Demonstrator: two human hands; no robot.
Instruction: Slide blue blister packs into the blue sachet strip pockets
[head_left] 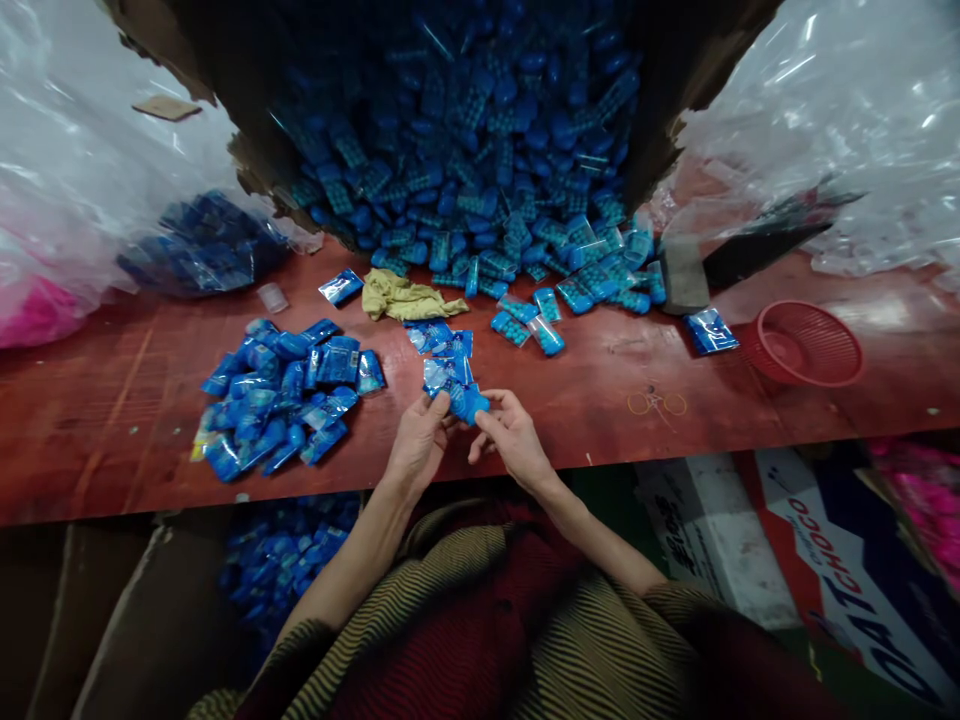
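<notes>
Between my two hands, just above the front of the red table, is a small blue packet [466, 402]. My left hand [421, 440] pinches its left side between thumb and fingers. On the other side, my right hand [514, 435] grips the right edge with thumb and forefinger. Right behind the packet lie several flat blue wrappers [446, 348]. To the left spreads a pile of filled blue packets [277, 395]. Clear bottles of blue balls with blue caps [480, 190] spill from a big torn carton at the back.
A yellow cloth [405, 297] lies behind the wrappers. At the right stand a red plastic basket [806, 345] and a grey block [684, 275]; rubber bands [656, 403] lie nearer. The table's front edge [600, 455] runs before my body, with cartons [847, 570] below.
</notes>
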